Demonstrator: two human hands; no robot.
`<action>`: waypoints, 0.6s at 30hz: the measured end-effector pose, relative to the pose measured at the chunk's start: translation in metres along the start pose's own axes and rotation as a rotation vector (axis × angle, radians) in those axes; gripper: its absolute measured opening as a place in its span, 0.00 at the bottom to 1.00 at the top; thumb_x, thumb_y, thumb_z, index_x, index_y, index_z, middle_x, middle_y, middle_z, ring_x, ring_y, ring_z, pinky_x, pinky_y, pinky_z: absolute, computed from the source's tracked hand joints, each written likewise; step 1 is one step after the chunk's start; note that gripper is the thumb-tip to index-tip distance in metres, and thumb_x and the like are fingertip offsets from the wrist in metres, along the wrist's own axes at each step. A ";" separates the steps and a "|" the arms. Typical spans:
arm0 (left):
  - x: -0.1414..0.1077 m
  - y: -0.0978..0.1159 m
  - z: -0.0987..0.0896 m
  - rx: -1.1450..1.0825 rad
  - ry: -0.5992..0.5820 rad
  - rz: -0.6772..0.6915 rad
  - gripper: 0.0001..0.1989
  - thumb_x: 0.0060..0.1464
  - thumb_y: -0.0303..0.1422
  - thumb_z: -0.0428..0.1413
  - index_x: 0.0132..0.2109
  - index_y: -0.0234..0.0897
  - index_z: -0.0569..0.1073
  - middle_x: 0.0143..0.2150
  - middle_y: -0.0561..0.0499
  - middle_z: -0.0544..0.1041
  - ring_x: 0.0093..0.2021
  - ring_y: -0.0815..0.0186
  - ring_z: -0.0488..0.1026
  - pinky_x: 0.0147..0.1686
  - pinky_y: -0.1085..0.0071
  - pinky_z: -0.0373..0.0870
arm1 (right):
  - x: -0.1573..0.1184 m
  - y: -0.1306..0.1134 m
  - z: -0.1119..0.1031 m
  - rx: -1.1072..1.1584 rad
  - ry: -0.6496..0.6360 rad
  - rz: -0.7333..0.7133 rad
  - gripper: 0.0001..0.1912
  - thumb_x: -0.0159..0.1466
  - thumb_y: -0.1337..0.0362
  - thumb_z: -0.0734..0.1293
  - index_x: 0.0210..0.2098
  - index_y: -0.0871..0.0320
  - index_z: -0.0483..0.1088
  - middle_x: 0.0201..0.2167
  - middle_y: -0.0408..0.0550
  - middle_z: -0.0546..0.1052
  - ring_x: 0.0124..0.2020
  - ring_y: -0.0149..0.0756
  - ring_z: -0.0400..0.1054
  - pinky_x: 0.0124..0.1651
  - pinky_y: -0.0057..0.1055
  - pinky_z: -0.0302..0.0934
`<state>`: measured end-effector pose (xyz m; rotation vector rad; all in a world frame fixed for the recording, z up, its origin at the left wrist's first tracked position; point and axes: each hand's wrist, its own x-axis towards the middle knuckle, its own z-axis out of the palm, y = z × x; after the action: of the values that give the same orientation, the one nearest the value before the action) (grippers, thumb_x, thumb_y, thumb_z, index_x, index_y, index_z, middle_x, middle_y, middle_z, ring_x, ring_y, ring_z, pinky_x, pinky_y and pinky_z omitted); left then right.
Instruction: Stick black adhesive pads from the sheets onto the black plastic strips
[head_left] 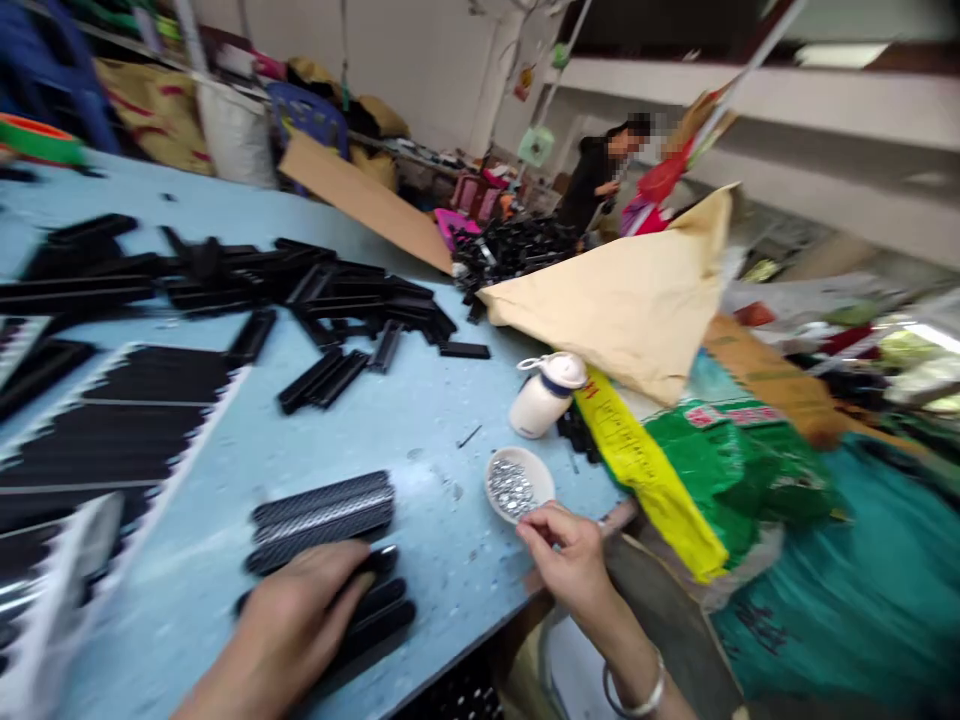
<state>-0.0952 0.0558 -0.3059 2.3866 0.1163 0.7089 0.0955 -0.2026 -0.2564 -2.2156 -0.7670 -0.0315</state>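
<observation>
My left hand (300,610) is closed around a slim black piece (385,560) with a shiny rounded end, just above the table. More dark pieces (382,625) lie side by side under and beside that hand, while patterned black pieces (322,520) sit in a row behind it. At the near rim of a small white bowl (541,478), my right hand (566,550) pinches thumb and fingers together. Whatever is between those fingertips is too small to make out. Small shiny silvery bits (512,488) fill the bowl. A bracelet circles my right wrist.
A white lidded bottle (540,400) stands behind the bowl. Heaped black pieces (337,290) spread across the blue table (435,420). Left is a white-edged sheet of black strips (150,400). Cardboard (622,290) and green bags (735,480) crowd the right. A person (592,180) is farther back.
</observation>
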 end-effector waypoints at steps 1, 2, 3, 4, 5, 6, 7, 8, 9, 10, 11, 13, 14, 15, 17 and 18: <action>0.004 0.009 -0.005 0.022 -0.067 -0.003 0.10 0.61 0.35 0.52 0.45 0.43 0.77 0.41 0.51 0.83 0.40 0.63 0.81 0.41 0.69 0.79 | -0.007 -0.017 0.012 0.114 -0.094 -0.019 0.09 0.60 0.61 0.66 0.28 0.57 0.76 0.23 0.45 0.73 0.23 0.33 0.67 0.27 0.26 0.62; 0.008 0.017 -0.008 0.046 -0.094 -0.017 0.10 0.61 0.33 0.52 0.45 0.42 0.76 0.41 0.49 0.83 0.40 0.62 0.81 0.41 0.69 0.79 | -0.012 -0.033 0.024 0.212 -0.167 -0.017 0.08 0.60 0.62 0.66 0.29 0.58 0.76 0.23 0.44 0.73 0.23 0.32 0.67 0.26 0.26 0.62; 0.012 0.023 -0.011 0.059 -0.107 -0.029 0.10 0.61 0.31 0.51 0.44 0.40 0.76 0.40 0.49 0.82 0.39 0.63 0.80 0.40 0.69 0.78 | -0.014 -0.047 0.036 0.295 -0.228 -0.005 0.08 0.60 0.63 0.66 0.29 0.59 0.76 0.23 0.45 0.73 0.22 0.32 0.67 0.25 0.26 0.61; 0.014 0.027 -0.013 0.069 -0.122 -0.037 0.10 0.61 0.30 0.51 0.44 0.39 0.76 0.39 0.48 0.82 0.38 0.63 0.80 0.39 0.69 0.78 | -0.013 -0.058 0.047 0.358 -0.273 0.015 0.08 0.60 0.64 0.65 0.29 0.60 0.76 0.22 0.45 0.72 0.22 0.31 0.67 0.24 0.26 0.60; 0.016 0.031 -0.015 0.073 -0.123 -0.042 0.10 0.60 0.29 0.50 0.43 0.38 0.76 0.38 0.47 0.82 0.36 0.63 0.80 0.37 0.69 0.78 | -0.012 -0.066 0.057 0.397 -0.306 0.040 0.09 0.60 0.64 0.65 0.28 0.60 0.75 0.22 0.44 0.72 0.21 0.31 0.66 0.24 0.26 0.60; 0.016 0.033 -0.016 0.069 -0.120 -0.041 0.10 0.60 0.28 0.50 0.42 0.38 0.76 0.37 0.47 0.81 0.35 0.63 0.79 0.36 0.68 0.78 | -0.009 -0.073 0.066 0.424 -0.336 0.064 0.09 0.59 0.63 0.65 0.27 0.60 0.74 0.21 0.44 0.71 0.21 0.31 0.65 0.23 0.26 0.59; 0.017 0.034 -0.016 0.061 -0.113 -0.036 0.10 0.60 0.27 0.49 0.42 0.37 0.76 0.35 0.47 0.81 0.34 0.63 0.79 0.35 0.68 0.78 | -0.006 -0.077 0.074 0.446 -0.365 0.087 0.09 0.58 0.63 0.65 0.26 0.60 0.74 0.20 0.43 0.70 0.20 0.30 0.64 0.23 0.26 0.58; 0.017 0.035 -0.015 0.050 -0.104 -0.034 0.11 0.59 0.27 0.49 0.41 0.36 0.76 0.34 0.47 0.80 0.33 0.62 0.78 0.34 0.67 0.78 | -0.003 -0.080 0.081 0.465 -0.397 0.112 0.09 0.57 0.62 0.66 0.25 0.60 0.73 0.19 0.42 0.70 0.19 0.30 0.63 0.22 0.25 0.56; 0.017 0.036 -0.015 0.039 -0.099 -0.036 0.11 0.59 0.26 0.48 0.40 0.36 0.76 0.32 0.47 0.80 0.32 0.62 0.78 0.33 0.67 0.77 | 0.000 -0.082 0.086 0.480 -0.427 0.134 0.09 0.56 0.61 0.66 0.25 0.60 0.73 0.17 0.42 0.69 0.18 0.29 0.62 0.21 0.25 0.55; 0.017 0.036 -0.014 0.028 -0.104 -0.043 0.11 0.59 0.26 0.48 0.39 0.36 0.75 0.31 0.47 0.79 0.32 0.62 0.78 0.32 0.66 0.77 | 0.002 -0.083 0.090 0.490 -0.450 0.154 0.09 0.56 0.61 0.66 0.24 0.60 0.72 0.17 0.41 0.68 0.17 0.29 0.60 0.20 0.25 0.54; 0.016 0.036 -0.013 0.020 -0.111 -0.054 0.11 0.59 0.26 0.48 0.38 0.37 0.75 0.31 0.47 0.79 0.32 0.61 0.78 0.32 0.66 0.77 | 0.004 -0.084 0.093 0.497 -0.467 0.165 0.09 0.55 0.61 0.65 0.23 0.60 0.71 0.16 0.40 0.67 0.17 0.28 0.59 0.20 0.25 0.52; 0.015 0.036 -0.013 0.012 -0.119 -0.079 0.10 0.58 0.25 0.48 0.38 0.37 0.75 0.32 0.47 0.79 0.34 0.61 0.78 0.33 0.64 0.77 | 0.005 -0.086 0.097 0.496 -0.477 0.165 0.08 0.54 0.62 0.65 0.22 0.59 0.70 0.15 0.40 0.66 0.17 0.28 0.58 0.20 0.25 0.51; 0.014 0.037 -0.014 0.011 -0.100 -0.078 0.10 0.58 0.25 0.49 0.40 0.38 0.75 0.34 0.47 0.80 0.35 0.61 0.78 0.34 0.64 0.77 | 0.005 -0.086 0.098 0.489 -0.472 0.156 0.08 0.53 0.62 0.64 0.21 0.59 0.69 0.15 0.39 0.65 0.16 0.28 0.57 0.20 0.25 0.50; 0.012 0.037 -0.018 0.011 -0.070 -0.066 0.10 0.58 0.25 0.50 0.43 0.38 0.74 0.37 0.47 0.81 0.37 0.60 0.79 0.36 0.64 0.78 | 0.004 -0.087 0.100 0.478 -0.463 0.145 0.08 0.53 0.63 0.64 0.20 0.59 0.68 0.15 0.39 0.65 0.16 0.27 0.56 0.20 0.25 0.49; 0.005 0.038 -0.029 0.028 0.025 -0.007 0.13 0.58 0.25 0.50 0.49 0.38 0.73 0.42 0.46 0.81 0.40 0.61 0.79 0.38 0.65 0.78 | 0.004 -0.087 0.101 0.453 -0.450 0.131 0.09 0.53 0.63 0.63 0.19 0.59 0.67 0.14 0.39 0.64 0.16 0.27 0.55 0.20 0.25 0.48; 0.000 0.038 -0.036 0.052 0.069 0.021 0.14 0.59 0.25 0.51 0.50 0.38 0.72 0.43 0.46 0.81 0.42 0.61 0.79 0.39 0.66 0.77 | 0.004 -0.086 0.101 0.444 -0.447 0.130 0.09 0.53 0.63 0.63 0.18 0.59 0.67 0.14 0.39 0.63 0.16 0.27 0.55 0.20 0.25 0.48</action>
<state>-0.1176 0.0459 -0.2592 2.4165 0.1409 0.8081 0.0311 -0.0865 -0.2686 -1.8529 -0.7728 0.6553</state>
